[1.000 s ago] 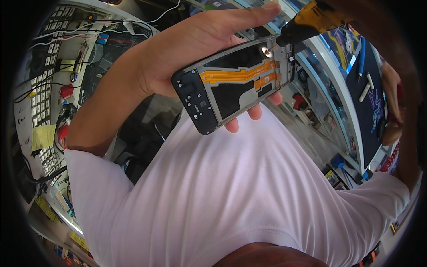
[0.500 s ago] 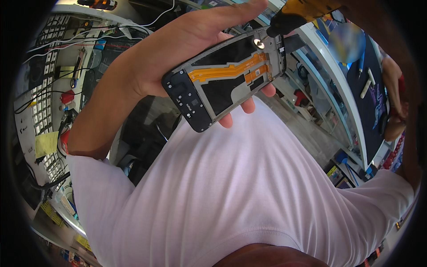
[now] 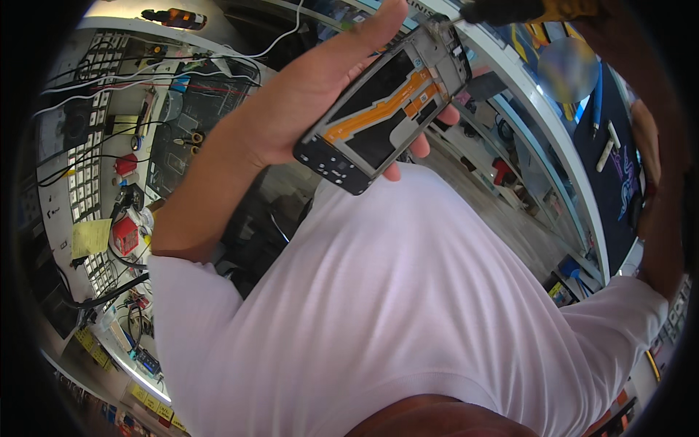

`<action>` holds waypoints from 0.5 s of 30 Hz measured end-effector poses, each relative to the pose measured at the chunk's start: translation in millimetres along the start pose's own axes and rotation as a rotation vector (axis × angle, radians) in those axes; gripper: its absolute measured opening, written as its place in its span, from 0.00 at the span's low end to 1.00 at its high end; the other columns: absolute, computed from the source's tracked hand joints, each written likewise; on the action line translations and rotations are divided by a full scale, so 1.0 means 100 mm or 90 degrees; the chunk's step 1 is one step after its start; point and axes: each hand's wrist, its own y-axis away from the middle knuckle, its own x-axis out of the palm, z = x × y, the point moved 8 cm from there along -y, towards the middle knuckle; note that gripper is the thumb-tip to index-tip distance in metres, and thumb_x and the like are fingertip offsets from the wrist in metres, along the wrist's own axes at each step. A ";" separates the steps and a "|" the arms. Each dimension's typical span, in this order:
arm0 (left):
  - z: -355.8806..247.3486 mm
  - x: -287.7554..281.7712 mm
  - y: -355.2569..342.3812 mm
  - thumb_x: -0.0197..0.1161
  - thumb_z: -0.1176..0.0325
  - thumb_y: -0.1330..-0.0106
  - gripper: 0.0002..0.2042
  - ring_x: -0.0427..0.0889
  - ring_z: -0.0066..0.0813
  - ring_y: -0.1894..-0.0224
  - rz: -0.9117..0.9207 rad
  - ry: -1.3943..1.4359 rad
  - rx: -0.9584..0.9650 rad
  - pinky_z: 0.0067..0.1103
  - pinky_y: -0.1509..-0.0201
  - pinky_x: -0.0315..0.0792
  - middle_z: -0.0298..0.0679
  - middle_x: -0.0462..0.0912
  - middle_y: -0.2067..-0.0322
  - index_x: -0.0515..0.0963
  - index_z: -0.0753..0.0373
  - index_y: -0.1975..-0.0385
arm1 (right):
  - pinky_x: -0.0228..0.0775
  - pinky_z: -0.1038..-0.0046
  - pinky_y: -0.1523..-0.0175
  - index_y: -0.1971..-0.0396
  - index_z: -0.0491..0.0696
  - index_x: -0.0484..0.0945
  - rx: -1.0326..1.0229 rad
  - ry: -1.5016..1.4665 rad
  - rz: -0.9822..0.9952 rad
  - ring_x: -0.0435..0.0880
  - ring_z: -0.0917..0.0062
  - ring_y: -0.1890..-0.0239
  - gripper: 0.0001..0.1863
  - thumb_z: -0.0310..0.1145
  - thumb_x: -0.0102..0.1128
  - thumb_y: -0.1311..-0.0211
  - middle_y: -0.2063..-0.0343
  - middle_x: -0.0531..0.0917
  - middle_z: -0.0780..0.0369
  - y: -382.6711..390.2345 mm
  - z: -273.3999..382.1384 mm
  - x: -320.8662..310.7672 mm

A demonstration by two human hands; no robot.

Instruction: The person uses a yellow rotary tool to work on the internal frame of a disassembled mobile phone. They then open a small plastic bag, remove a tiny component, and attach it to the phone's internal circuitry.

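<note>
My left hand [image 3: 342,62] is closed around an opened smartphone [image 3: 397,105], its fingertips showing along the lower right edge and its thumb raised past the upper end. The phone lies tilted with its inside up. An orange flex cable [image 3: 382,113] runs across the grey and black frame, and a black cover with several screw points [image 3: 336,166] sits at the near end. At the top edge, my right hand [image 3: 611,18], partly cut off and dark, grips a yellow and black power screwdriver [image 3: 510,10]. The tool's thin tip is close to the phone's far corner; contact cannot be made out.
On the left, a bench [image 3: 91,156] carries cables, small parts and a red box [image 3: 125,234]. Glass shelving [image 3: 539,156] curves along the right. Beyond it lie a dark mat [image 3: 608,197] and another person's arm [image 3: 646,138].
The phone has shifted slightly right and tilts more steeply. The screwdriver has moved up and right, further out of the picture. The bright shiny spot on the phone no longer shows.
</note>
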 end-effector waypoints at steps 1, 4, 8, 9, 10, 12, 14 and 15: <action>-0.03 -0.02 0.02 0.47 0.34 0.25 0.39 0.87 0.39 0.51 -0.016 -0.018 0.045 0.31 0.59 0.89 0.56 0.78 0.41 0.68 0.67 0.32 | 0.78 0.77 0.66 0.41 0.45 0.81 -0.005 -0.032 -0.016 0.85 0.83 0.71 0.26 0.45 0.71 0.32 0.71 0.86 0.62 -0.06 0.18 0.00; -0.10 -0.06 0.13 0.55 0.48 0.22 0.32 0.84 0.38 0.47 -0.118 -0.180 0.142 0.31 0.54 0.87 0.57 0.75 0.38 0.65 0.66 0.29 | 0.78 0.77 0.66 0.41 0.45 0.81 -0.081 -0.151 -0.082 0.85 0.83 0.71 0.27 0.45 0.71 0.32 0.71 0.86 0.62 0.01 0.76 0.03; -0.08 -0.07 0.23 0.68 0.62 0.30 0.32 0.81 0.26 0.50 -0.238 -0.256 0.152 0.27 0.51 0.78 0.40 0.77 0.43 0.63 0.61 0.28 | 0.65 0.80 0.72 0.61 0.43 0.83 -0.091 -0.411 -0.056 0.73 0.88 0.78 0.13 0.39 0.71 0.33 0.78 0.78 0.69 0.32 1.25 0.35; -0.08 -0.07 0.24 0.67 0.62 0.30 0.32 0.80 0.26 0.50 -0.254 -0.289 0.138 0.27 0.51 0.78 0.40 0.77 0.44 0.63 0.62 0.28 | 0.64 0.78 0.70 0.66 0.44 0.81 -0.076 -0.468 0.011 0.71 0.86 0.78 0.11 0.35 0.71 0.35 0.80 0.76 0.68 0.39 1.32 0.48; -0.07 -0.07 0.25 0.66 0.63 0.30 0.33 0.80 0.26 0.50 -0.270 -0.323 0.122 0.27 0.50 0.78 0.40 0.77 0.44 0.62 0.62 0.28 | 0.64 0.76 0.70 0.68 0.44 0.80 -0.063 -0.479 -0.002 0.70 0.84 0.78 0.09 0.31 0.71 0.38 0.82 0.73 0.66 0.44 1.39 0.55; -0.09 -0.06 0.26 0.64 0.65 0.29 0.31 0.78 0.25 0.51 -0.298 -0.401 0.124 0.25 0.49 0.76 0.39 0.78 0.46 0.63 0.63 0.28 | 0.65 0.76 0.71 0.71 0.43 0.79 -0.070 -0.534 -0.020 0.70 0.84 0.79 0.07 0.27 0.69 0.43 0.82 0.73 0.65 0.49 1.52 0.66; -0.14 -0.03 0.26 0.63 0.68 0.27 0.28 0.76 0.21 0.55 -0.324 -0.490 0.158 0.22 0.47 0.74 0.36 0.79 0.50 0.65 0.63 0.29 | 0.66 0.75 0.70 0.70 0.43 0.80 -0.077 -0.544 -0.052 0.73 0.79 0.79 0.08 0.26 0.71 0.47 0.82 0.75 0.63 0.52 1.60 0.70; -0.17 -0.02 0.26 0.62 0.68 0.27 0.29 0.76 0.20 0.55 -0.337 -0.518 0.189 0.21 0.47 0.74 0.35 0.79 0.50 0.64 0.63 0.28 | 0.68 0.74 0.70 0.69 0.44 0.81 -0.076 -0.538 -0.063 0.75 0.75 0.80 0.09 0.26 0.72 0.50 0.82 0.77 0.61 0.53 1.62 0.71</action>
